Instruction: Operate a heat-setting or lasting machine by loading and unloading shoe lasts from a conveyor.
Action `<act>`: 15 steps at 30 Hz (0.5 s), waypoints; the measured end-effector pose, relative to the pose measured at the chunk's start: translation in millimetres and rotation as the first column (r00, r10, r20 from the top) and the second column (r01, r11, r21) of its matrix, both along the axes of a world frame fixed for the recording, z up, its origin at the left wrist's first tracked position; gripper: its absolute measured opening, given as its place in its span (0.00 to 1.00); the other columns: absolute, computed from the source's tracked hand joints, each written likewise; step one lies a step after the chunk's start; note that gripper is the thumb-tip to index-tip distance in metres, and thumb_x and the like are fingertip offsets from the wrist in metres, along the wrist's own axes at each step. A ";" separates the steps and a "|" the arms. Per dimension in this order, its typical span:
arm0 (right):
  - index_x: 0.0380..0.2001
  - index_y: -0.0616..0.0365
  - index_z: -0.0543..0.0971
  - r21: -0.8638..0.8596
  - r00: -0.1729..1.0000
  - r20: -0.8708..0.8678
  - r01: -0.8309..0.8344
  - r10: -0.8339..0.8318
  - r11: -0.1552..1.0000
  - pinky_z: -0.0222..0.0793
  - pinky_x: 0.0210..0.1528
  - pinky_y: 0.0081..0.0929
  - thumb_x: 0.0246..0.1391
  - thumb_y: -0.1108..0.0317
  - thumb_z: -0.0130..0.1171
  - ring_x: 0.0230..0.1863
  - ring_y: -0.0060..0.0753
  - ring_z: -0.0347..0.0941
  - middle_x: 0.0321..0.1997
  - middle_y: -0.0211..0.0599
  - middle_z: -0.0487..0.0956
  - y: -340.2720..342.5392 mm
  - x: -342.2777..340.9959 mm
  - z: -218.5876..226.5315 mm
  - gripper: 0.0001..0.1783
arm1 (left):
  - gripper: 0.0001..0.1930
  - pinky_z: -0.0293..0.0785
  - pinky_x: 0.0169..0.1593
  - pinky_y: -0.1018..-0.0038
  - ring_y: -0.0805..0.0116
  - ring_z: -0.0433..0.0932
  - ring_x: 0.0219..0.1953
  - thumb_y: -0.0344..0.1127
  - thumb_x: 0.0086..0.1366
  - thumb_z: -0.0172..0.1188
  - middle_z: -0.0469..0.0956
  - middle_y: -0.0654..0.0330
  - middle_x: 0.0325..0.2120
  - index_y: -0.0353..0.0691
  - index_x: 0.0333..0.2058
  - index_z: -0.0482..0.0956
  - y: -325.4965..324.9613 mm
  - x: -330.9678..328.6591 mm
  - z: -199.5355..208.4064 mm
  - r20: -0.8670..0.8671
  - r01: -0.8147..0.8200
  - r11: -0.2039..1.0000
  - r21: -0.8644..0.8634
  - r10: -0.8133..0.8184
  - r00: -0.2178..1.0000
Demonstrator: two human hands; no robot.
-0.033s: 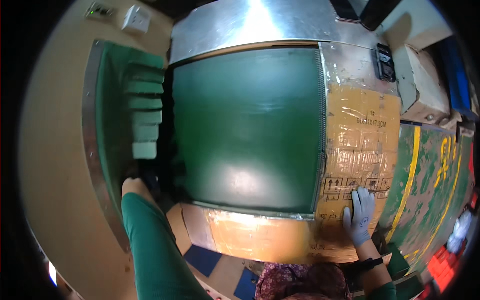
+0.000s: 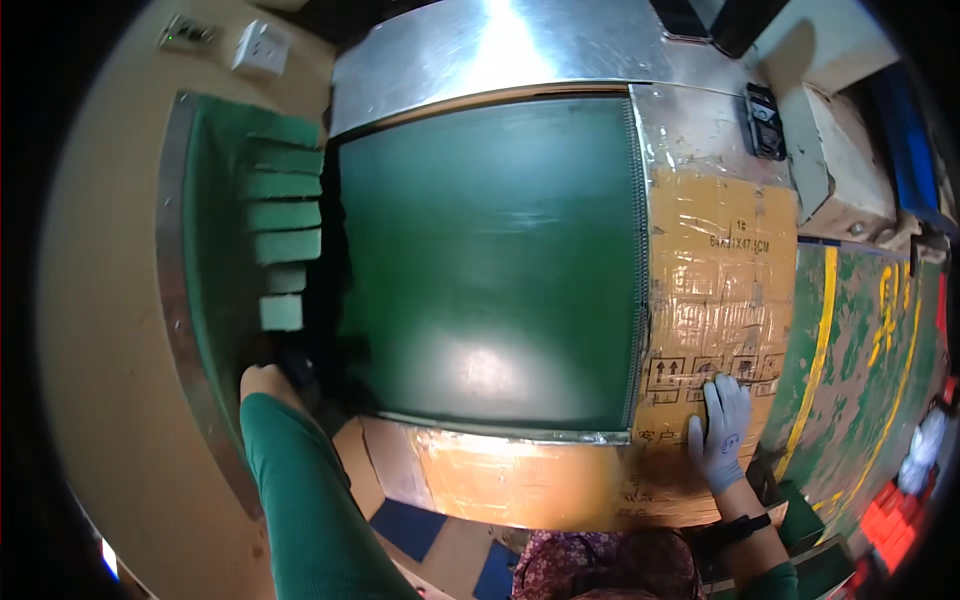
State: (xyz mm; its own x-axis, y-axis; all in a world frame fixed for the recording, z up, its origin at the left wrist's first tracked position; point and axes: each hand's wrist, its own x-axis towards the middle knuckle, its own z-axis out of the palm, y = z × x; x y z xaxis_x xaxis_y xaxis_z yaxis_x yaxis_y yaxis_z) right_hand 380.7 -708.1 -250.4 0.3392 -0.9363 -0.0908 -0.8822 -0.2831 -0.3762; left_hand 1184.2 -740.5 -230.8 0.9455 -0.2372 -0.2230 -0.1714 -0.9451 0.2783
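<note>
My left hand (image 2: 264, 381), bare with a green sleeve, reaches into the dark gap between the green flap curtain (image 2: 212, 250) and the left end of the green belt (image 2: 490, 270). A dark object (image 2: 300, 370) is beside that hand; its kind is unclear, and my fingers are mostly hidden. My right hand (image 2: 722, 428), in a pale grey glove, rests flat with fingers stretched on the taped cardboard (image 2: 722, 290) along the belt's right side. Nothing shows in the right hand, and nothing lies on the visible belt.
A metal sheet (image 2: 440, 65) borders the belt's far edge. At the far right are a small black device (image 2: 765, 122) and a worn white metal box (image 2: 835, 165). A white socket box (image 2: 262, 48) sits on the left panel. Red bins (image 2: 890, 520) stand at lower right.
The strips of the flap curtain hang slightly differently, and the view has shifted a little. Both hands stay in nearly the same places.
</note>
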 end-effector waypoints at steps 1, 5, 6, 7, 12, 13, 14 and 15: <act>0.57 0.67 0.70 0.000 0.999 0.037 -0.034 0.034 0.999 0.52 0.67 0.61 0.51 0.64 0.55 0.63 0.65 0.64 0.60 0.59 0.70 -0.7 -1.6 2.6 0.30 | 0.30 0.69 0.59 0.65 0.56 0.75 0.51 0.55 0.65 0.60 0.80 0.52 0.48 0.33 0.54 0.78 -1.5 3.4 -7.2 -0.002 -0.008 1.000 -0.008 0.008 1.000; 0.56 0.67 0.71 -0.026 0.999 0.038 -0.014 0.015 1.000 0.54 0.66 0.61 0.51 0.63 0.55 0.62 0.66 0.64 0.58 0.60 0.71 -5.9 -1.9 9.1 0.29 | 0.31 0.69 0.59 0.65 0.56 0.76 0.51 0.56 0.64 0.61 0.81 0.52 0.48 0.33 0.53 0.78 -11.9 17.1 -36.1 -0.015 -0.012 0.998 -0.056 0.011 1.000; 0.56 0.67 0.71 -0.021 0.999 0.042 -0.015 0.016 1.000 0.54 0.65 0.61 0.52 0.63 0.54 0.61 0.65 0.64 0.58 0.60 0.71 -7.1 -7.2 8.9 0.29 | 0.31 0.69 0.58 0.65 0.56 0.76 0.51 0.56 0.64 0.61 0.81 0.53 0.48 0.33 0.53 0.78 -20.3 16.3 -40.9 -0.022 -0.005 0.997 -0.071 0.004 1.000; 0.55 0.67 0.72 -0.010 0.998 0.051 -0.023 0.023 1.000 0.55 0.65 0.60 0.52 0.62 0.54 0.61 0.65 0.65 0.58 0.59 0.71 -7.2 -7.5 8.4 0.29 | 0.31 0.69 0.58 0.65 0.56 0.76 0.50 0.56 0.64 0.61 0.81 0.53 0.48 0.33 0.53 0.78 -26.8 15.6 -48.7 -0.033 0.005 0.996 -0.084 -0.008 0.999; 0.56 0.67 0.71 0.003 1.000 -0.006 -0.017 0.017 1.000 0.54 0.67 0.58 0.52 0.62 0.53 0.62 0.64 0.65 0.59 0.60 0.71 -3.4 -1.2 10.8 0.29 | 0.31 0.70 0.58 0.65 0.57 0.76 0.50 0.57 0.63 0.63 0.81 0.54 0.47 0.33 0.52 0.79 -18.8 22.1 -47.1 -0.060 -0.022 0.988 -0.151 0.013 0.998; 0.56 0.67 0.70 0.010 1.000 -0.018 -0.019 0.020 1.000 0.53 0.67 0.59 0.51 0.63 0.52 0.62 0.65 0.64 0.60 0.61 0.70 -4.3 0.0 10.4 0.30 | 0.31 0.70 0.58 0.65 0.57 0.76 0.50 0.57 0.63 0.63 0.81 0.54 0.47 0.33 0.52 0.79 -17.1 20.2 -48.6 -0.072 -0.027 0.986 -0.166 0.015 0.997; 0.57 0.67 0.70 0.015 1.000 -0.018 -0.016 0.016 1.000 0.52 0.68 0.58 0.51 0.63 0.52 0.64 0.63 0.64 0.61 0.59 0.70 -3.0 -0.4 8.3 0.31 | 0.32 0.70 0.58 0.65 0.57 0.76 0.49 0.57 0.63 0.63 0.81 0.54 0.47 0.33 0.52 0.79 -13.9 15.9 -51.1 -0.089 -0.040 0.982 -0.183 0.024 0.996; 0.57 0.67 0.70 0.005 0.999 -0.013 -0.031 0.031 1.000 0.52 0.68 0.58 0.51 0.63 0.52 0.64 0.63 0.64 0.61 0.59 0.70 -2.9 -0.7 6.8 0.31 | 0.32 0.70 0.57 0.65 0.57 0.77 0.49 0.57 0.62 0.63 0.81 0.54 0.47 0.33 0.52 0.79 -13.4 8.0 -55.7 -0.114 -0.046 0.978 -0.202 0.023 0.993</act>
State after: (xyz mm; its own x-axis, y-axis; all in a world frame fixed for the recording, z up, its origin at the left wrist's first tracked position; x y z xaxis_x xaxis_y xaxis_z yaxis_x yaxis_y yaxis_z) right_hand 380.0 -711.0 -243.5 0.3671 -0.9248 -0.0998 -0.8778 -0.3089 -0.3662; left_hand 1192.1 -753.9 -286.5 0.9261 -0.2561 -0.2770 -0.0969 -0.8711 0.4814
